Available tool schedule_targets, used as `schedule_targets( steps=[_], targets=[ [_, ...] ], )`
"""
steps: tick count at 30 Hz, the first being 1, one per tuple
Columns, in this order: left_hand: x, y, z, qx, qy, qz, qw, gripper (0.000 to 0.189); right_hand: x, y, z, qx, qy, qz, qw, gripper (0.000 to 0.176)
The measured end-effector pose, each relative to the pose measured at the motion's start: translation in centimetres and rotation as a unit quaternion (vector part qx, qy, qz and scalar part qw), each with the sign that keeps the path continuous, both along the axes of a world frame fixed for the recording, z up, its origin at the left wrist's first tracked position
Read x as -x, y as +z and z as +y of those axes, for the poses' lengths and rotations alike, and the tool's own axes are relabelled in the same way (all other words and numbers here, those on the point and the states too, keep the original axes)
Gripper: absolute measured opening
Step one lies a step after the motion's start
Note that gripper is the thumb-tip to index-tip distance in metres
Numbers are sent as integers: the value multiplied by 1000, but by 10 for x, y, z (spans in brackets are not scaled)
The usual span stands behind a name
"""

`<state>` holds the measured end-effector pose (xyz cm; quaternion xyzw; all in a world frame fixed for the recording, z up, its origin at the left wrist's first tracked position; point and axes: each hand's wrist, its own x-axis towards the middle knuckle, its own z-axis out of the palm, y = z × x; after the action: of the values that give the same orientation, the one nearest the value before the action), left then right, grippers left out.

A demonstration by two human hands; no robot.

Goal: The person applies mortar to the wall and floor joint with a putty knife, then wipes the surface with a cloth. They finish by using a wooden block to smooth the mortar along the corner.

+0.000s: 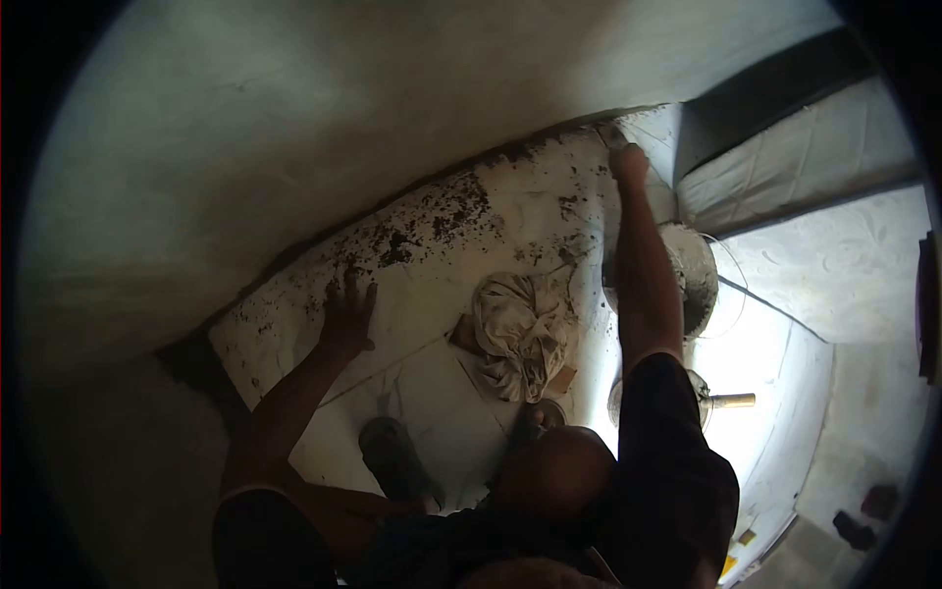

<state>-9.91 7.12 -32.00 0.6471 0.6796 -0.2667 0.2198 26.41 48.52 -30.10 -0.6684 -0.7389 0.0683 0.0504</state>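
Note:
My left hand lies flat with fingers spread on a white floor sheet, beside a band of dark crumbly debris along the foot of the pale wall. My right hand reaches far forward to the corner where wall and floor meet. Its fingers are closed around a small pale tool whose tip touches the wall's base. The tool's shape is too small to make out. A crumpled beige cloth lies on the sheet between my arms.
A round bucket stands just right of my right forearm. A tool with a wooden handle lies near it. My sandalled feet rest on the sheet. White quilted covering lies at the right.

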Motion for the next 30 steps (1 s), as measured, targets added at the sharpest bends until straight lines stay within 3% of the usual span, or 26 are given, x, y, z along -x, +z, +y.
schedule_targets(
  steps=[1, 3, 4, 5, 7, 10, 11, 13, 17, 19, 24, 27, 29, 30],
  targets=[
    [0, 0, 0, -3, -5, 1, 1000, 113, 3, 2, 8, 4, 8, -1, 1000, 32],
    [1, 0, 0, -8, -7, 4, 1000, 113, 6, 3, 27, 126, 47, -89, 987, 35],
    [0, -1, -2, -16, -16, 7, 1000, 113, 19, 14, 8, 83, 56, 29, 995, 43],
    [0, -1, -2, -16, -13, 5, 1000, 113, 30, 9, -4, 83, 58, 27, 994, 43],
    [1, -3, -3, -20, -15, 2, 1000, 113, 40, -5, -24, -61, 237, 5, 970, 38],
    [5, -11, -8, -34, -17, -7, 999, 114, 39, 28, -56, -11, 253, -23, 967, 35],
    [5, -12, -8, -34, -16, -8, 999, 114, 37, 38, -52, -10, 254, -23, 967, 35],
    [4, -9, -7, -33, -17, -3, 999, 115, 22, 52, -32, -1, 86, 53, 995, 33],
    [6, -12, -7, -28, -15, -6, 999, 115, 10, 29, -12, 17, 110, -24, 994, 33],
    [5, -10, -8, -45, -22, -8, 999, 114, 12, 27, -16, 29, 223, -47, 973, 35],
    [5, -11, -10, -47, -13, -16, 999, 114, -2, 30, 34, 20, 127, -127, 983, 43],
    [6, -9, -9, -48, -15, -17, 999, 114, 32, 86, 18, 127, 155, 70, 977, 37],
    [4, -9, -10, -51, -14, -20, 998, 114, 40, 112, 19, 188, 50, 150, 969, 36],
    [4, -8, -10, -43, -19, -16, 999, 114, 38, 108, 24, 187, 51, 148, 970, 36]
  ],
)
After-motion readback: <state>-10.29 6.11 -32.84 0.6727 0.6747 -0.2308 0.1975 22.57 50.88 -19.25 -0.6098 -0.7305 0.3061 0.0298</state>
